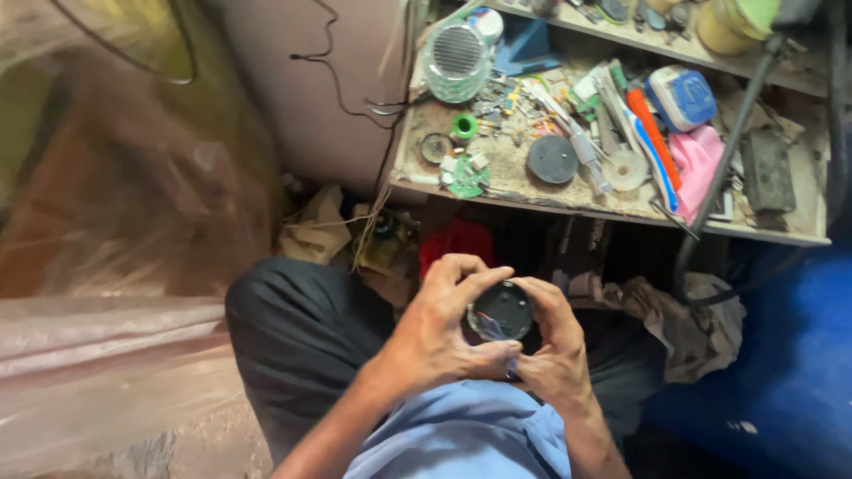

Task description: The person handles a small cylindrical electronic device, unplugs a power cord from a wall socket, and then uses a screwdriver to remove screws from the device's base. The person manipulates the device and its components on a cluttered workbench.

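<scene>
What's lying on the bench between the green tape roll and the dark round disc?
In the head view, a small green circuit board and loose small parts lie between the green tape roll and dark disc.

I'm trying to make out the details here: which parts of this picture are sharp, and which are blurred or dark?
Head view: the left hand, right hand and the small round black part they hold are fairly sharp; the cluttered workbench shelf is evenly lit; the clear plastic sheeting at left is smeared; under the shelf lies in shadow.

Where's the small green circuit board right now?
In the head view, the green circuit board lies at the left front edge of the cluttered workbench, below the green spool and left of the dark round disc.
</scene>
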A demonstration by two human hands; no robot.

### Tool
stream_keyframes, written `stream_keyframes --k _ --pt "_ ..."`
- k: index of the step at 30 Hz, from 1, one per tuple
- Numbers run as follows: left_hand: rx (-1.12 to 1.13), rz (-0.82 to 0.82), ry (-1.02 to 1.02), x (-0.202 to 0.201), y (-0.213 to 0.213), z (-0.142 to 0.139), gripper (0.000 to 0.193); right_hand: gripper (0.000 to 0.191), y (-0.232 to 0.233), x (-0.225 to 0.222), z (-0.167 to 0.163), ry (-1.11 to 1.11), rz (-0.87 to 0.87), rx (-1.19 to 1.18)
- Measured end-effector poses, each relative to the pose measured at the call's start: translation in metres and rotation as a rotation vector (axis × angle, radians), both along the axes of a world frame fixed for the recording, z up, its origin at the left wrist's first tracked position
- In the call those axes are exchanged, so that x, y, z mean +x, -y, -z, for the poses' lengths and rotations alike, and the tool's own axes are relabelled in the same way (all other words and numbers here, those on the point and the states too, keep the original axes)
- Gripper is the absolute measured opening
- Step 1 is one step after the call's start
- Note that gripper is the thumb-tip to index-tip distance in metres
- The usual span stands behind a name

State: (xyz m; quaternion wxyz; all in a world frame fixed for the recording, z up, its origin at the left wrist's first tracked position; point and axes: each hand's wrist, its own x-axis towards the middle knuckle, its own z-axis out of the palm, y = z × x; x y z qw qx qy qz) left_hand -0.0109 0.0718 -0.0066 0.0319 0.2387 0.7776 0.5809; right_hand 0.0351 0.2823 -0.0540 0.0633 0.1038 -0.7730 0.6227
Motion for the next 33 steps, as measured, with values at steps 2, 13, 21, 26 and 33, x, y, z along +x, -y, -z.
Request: stream_keyframes --k 2,13,21,26,33 --pt "-0.016 0.062 -0.030 -0.005 0.010 -0.005 0.077 0.073 0.005 0.000 -0.014 -0.049 0.044 0.204" --pt "0.187 0.260 0.120 -0.020 0.033 -0.018 0.073 0.084 0.013 -0.002 -0.038 -0.138 0.042 0.333" --pt "0.064 0.483 0.140 -0.041 0.042 -0.014 0.077 0.080 0.011 0.002 -0.041 -0.003 -0.026 0.166" --pt "0.051 0.519 0.088 -0.040 0.039 -0.011 0.078 0.081 0.011 0.003 -0.042 -0.026 -0.022 0.209" --pt "0.021 0.460 0.058 -0.035 0.035 -0.007 0.079 0.078 0.013 0.004 -0.040 -0.040 -0.021 0.213"
